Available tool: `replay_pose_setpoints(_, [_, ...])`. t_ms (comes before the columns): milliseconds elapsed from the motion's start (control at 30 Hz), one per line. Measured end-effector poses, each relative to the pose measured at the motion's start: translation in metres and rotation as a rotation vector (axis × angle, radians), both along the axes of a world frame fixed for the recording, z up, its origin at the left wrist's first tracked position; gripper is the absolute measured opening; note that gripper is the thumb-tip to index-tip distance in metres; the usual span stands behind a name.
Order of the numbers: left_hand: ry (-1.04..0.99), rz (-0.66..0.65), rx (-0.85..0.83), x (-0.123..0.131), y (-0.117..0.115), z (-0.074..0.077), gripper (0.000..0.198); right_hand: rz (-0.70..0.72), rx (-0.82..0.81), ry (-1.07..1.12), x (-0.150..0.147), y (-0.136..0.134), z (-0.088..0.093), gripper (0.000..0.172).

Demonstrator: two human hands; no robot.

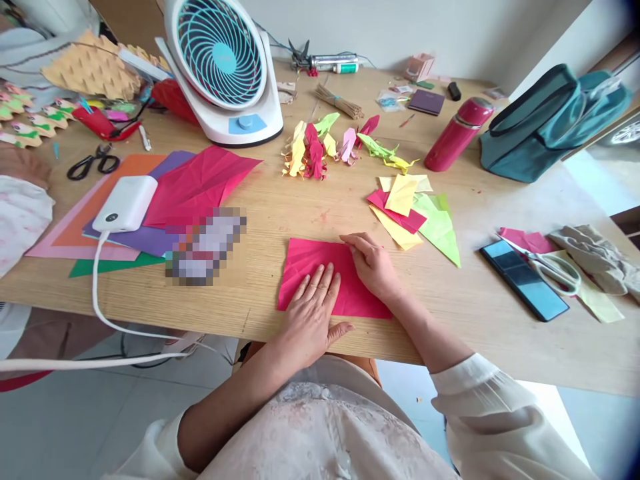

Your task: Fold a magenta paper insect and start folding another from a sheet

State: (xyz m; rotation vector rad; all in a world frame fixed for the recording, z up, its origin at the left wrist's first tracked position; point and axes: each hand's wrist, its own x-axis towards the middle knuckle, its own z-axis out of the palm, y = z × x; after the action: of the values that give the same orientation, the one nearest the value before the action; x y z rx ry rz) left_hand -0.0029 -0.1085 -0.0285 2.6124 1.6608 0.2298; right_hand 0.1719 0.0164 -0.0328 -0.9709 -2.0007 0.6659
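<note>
The left hand (311, 320), spread open on the red paper (351, 291) on the tabletop (240, 307), should press firmly so the edges sit straight, while the right hand (373, 267) curls at the far edge, pinching or not, one can't tell.

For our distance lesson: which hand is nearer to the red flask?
Right. The right hand, at the far edge of the red paper, is nearer; the red flask stands beyond it, to the right. The left hand, flat on the paper, is farther.
</note>
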Motion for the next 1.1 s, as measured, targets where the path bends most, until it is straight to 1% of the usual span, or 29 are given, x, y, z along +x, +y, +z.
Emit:
replay_pose_setpoints(67, [0.007, 0.078, 0.023, -0.012, -0.004, -0.003, 0.086, 0.004, 0.001, -0.015, -0.001, 0.001, -0.002, 0.035])
replay_pose_setpoints(167, [0.023, 0.182, 0.057, -0.039, -0.013, -0.009, 0.083, 0.003, 0.004, -0.010, -0.003, 0.002, -0.004, 0.034])
replay_pose_setpoints(233, [0.019, 0.187, 0.066, -0.056, -0.018, -0.013, 0.081, -0.016, 0.027, -0.004, -0.002, 0.002, -0.003, 0.035])
replay_pose_setpoints(300, [0.010, 0.159, 0.054, -0.067, -0.021, -0.014, 0.082, -0.051, 0.092, -0.029, 0.000, 0.001, -0.001, 0.036])
replay_pose_setpoints(367, [-0.004, 0.159, 0.026, -0.070, -0.019, -0.013, 0.081, -0.100, 0.159, -0.109, 0.004, 0.001, 0.003, 0.034])
replay_pose_setpoints(400, [-0.015, 0.179, 0.010, -0.069, -0.015, -0.011, 0.080, -0.127, 0.169, -0.170, 0.006, 0.001, 0.005, 0.034])
replay_pose_setpoints(467, [-0.045, 0.239, -0.025, -0.064, -0.002, -0.003, 0.078, -0.175, 0.131, -0.311, 0.011, 0.000, 0.009, 0.041])
replay_pose_setpoints(567, [-0.079, 0.287, -0.078, -0.051, 0.029, 0.015, 0.081, -0.207, 0.037, -0.521, 0.015, -0.003, 0.014, 0.059])
replay_pose_setpoints(633, [-0.075, 0.269, -0.129, -0.042, 0.055, 0.027, 0.082, -0.201, 0.006, -0.605, 0.016, -0.004, 0.017, 0.065])
replay_pose_setpoints(667, [-0.078, 0.254, -0.154, -0.038, 0.069, 0.032, 0.079, -0.196, -0.009, -0.623, 0.016, -0.005, 0.019, 0.065])
replay_pose_setpoints(733, [-0.124, 0.200, -0.142, -0.031, 0.097, 0.039, 0.074, -0.195, -0.068, -0.621, 0.017, -0.005, 0.022, 0.061])
replay_pose_setpoints(767, [-0.156, 0.168, -0.118, -0.029, 0.111, 0.040, 0.071, -0.200, -0.110, -0.615, 0.018, -0.005, 0.024, 0.059])
replay_pose_setpoints(833, [-0.217, 0.092, -0.064, -0.027, 0.137, 0.037, 0.060, -0.212, -0.202, -0.604, 0.020, -0.005, 0.026, 0.054])
replay_pose_setpoints(933, [-0.355, 0.022, 0.059, -0.033, 0.164, 0.025, 0.045, -0.203, -0.328, -0.543, 0.025, -0.003, 0.028, 0.043])
replay_pose_setpoints(1000, [-0.461, 0.038, 0.128, -0.040, 0.173, 0.016, 0.039, -0.168, -0.389, -0.458, 0.029, -0.001, 0.028, 0.031])
replay_pose_setpoints(1033, [-0.517, 0.067, 0.149, -0.044, 0.175, 0.013, 0.036, -0.141, -0.410, -0.406, 0.031, 0.000, 0.028, 0.024])
replay_pose_setpoints(1100, [-0.634, 0.127, 0.144, -0.051, 0.175, 0.008, 0.033, -0.083, -0.435, -0.297, 0.034, 0.002, 0.027, 0.012])
